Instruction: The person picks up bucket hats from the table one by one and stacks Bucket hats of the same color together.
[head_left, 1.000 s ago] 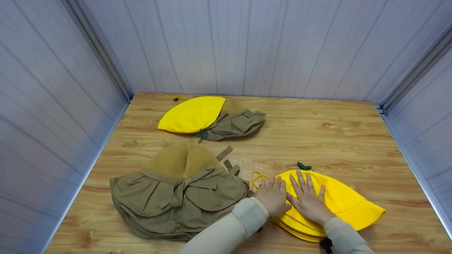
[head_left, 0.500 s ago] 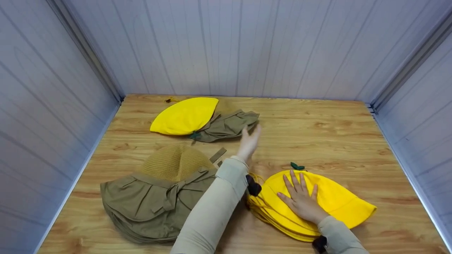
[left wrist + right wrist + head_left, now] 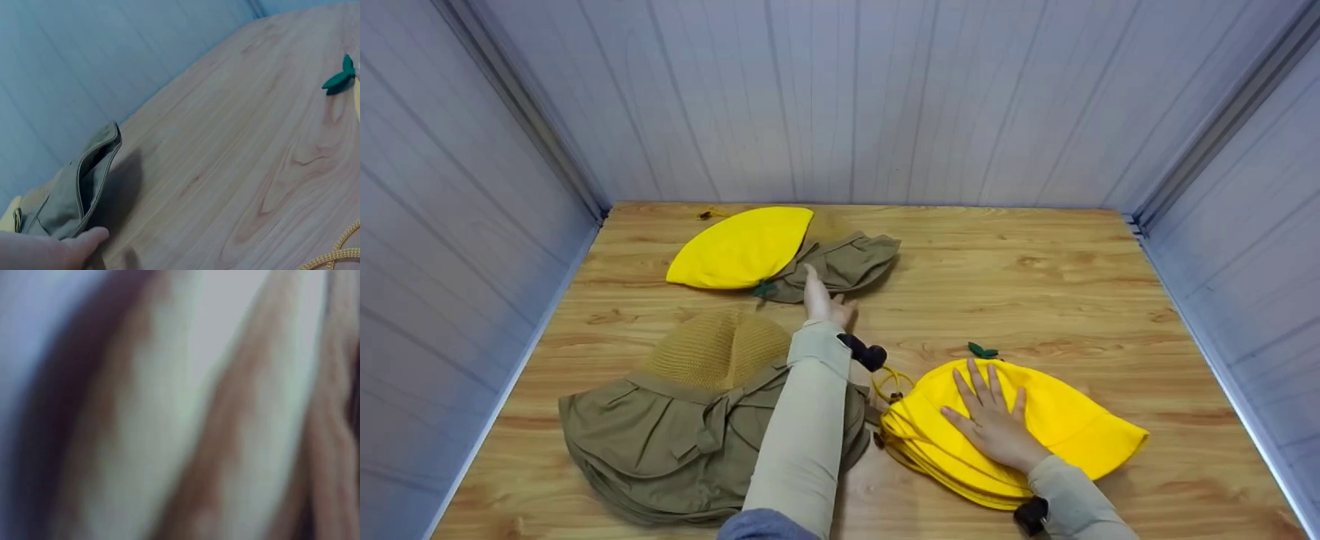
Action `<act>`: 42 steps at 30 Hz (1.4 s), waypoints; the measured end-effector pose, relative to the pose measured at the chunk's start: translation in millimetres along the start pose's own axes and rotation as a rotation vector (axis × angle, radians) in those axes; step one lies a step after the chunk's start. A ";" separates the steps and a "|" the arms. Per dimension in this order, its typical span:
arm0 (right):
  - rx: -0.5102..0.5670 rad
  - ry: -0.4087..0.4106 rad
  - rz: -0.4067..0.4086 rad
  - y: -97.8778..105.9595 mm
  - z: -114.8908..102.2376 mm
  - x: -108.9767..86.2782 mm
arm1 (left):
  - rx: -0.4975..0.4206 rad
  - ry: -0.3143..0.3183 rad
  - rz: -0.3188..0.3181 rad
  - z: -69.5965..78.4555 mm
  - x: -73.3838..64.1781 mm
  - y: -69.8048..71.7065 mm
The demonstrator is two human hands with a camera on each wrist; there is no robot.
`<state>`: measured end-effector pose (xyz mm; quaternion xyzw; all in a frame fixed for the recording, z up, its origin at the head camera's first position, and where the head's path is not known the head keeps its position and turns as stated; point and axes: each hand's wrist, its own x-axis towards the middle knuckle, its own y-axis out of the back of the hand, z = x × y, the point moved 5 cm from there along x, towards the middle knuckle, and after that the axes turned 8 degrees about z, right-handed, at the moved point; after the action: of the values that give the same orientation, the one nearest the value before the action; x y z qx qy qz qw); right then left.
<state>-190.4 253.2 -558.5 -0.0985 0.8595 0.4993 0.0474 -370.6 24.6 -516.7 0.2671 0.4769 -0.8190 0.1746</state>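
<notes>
My left hand (image 3: 823, 303), its fingers extended, is at the near edge of a khaki pleated-brim sun hat (image 3: 855, 262) at the back. The thumb overlaps this hat in the head view; in the left wrist view the hand (image 3: 53, 250) lies right beside its brim (image 3: 70, 197). A yellow bucket hat (image 3: 742, 249) partly covers the khaki one. With fingers spread, my right hand (image 3: 996, 431) rests flat on a stack of yellow bucket hats (image 3: 1084, 427) at front right; a green leaf tab (image 3: 982, 350) sticks out from its top. The right wrist view is blurred.
A stack of khaki sun hats with woven crowns (image 3: 720, 351) lies at front left, partly behind my left sleeve (image 3: 802, 442). Yellow cord (image 3: 891, 379) loops out beside the yellow stack. Pale panel walls (image 3: 855, 105) border the wooden table (image 3: 1020, 277).
My left hand has left the yellow stack and travelled back and leftward to the rear khaki hat. My right hand stays on the yellow hats. The head view has shifted slightly.
</notes>
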 end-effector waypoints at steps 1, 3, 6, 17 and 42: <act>0.003 0.000 -0.003 -0.3 -0.4 0.3 | -0.024 -0.001 -0.002 1.1 0.2 1.7; 0.005 0.000 -0.004 -0.1 -1.0 0.7 | -0.043 -0.013 -0.020 1.8 0.0 3.6; -0.001 -0.001 0.010 1.6 -1.1 1.4 | -0.043 -0.035 -0.038 -0.6 -1.6 4.6; 0.098 -0.033 0.037 12.3 4.4 1.2 | -0.089 0.016 -0.079 -19.7 -17.7 -2.2; 1.637 -0.337 -0.056 82.9 -72.6 23.0 | 0.021 0.161 -0.166 -70.6 -102.8 -20.4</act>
<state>-229.6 227.4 -456.3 0.0218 0.9293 -0.2760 0.2444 -280.7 99.4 -469.0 0.2933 0.5012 -0.8116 0.0648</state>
